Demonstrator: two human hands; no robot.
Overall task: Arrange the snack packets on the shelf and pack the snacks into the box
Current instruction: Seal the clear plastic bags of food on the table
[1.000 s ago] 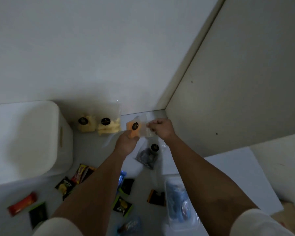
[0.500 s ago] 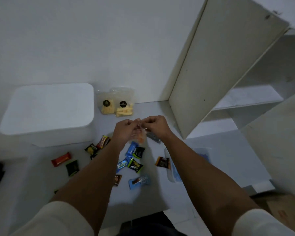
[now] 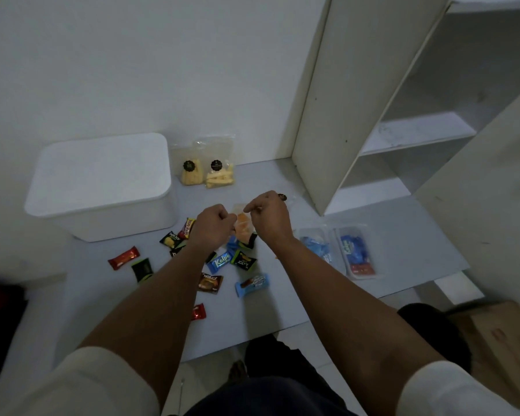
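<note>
Frame centre: left hand [image 3: 212, 226] and right hand [image 3: 269, 216] each pinch an edge of the clear packet of orange snacks [image 3: 242, 229]. Uneven pulling may tear the thin film, spilling snacks among loose wrappers [image 3: 219, 261] below.

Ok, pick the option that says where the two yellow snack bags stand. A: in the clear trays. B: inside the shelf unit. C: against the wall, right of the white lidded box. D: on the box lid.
C: the two yellow snack bags lean on the wall just right of the white lidded box.
</note>
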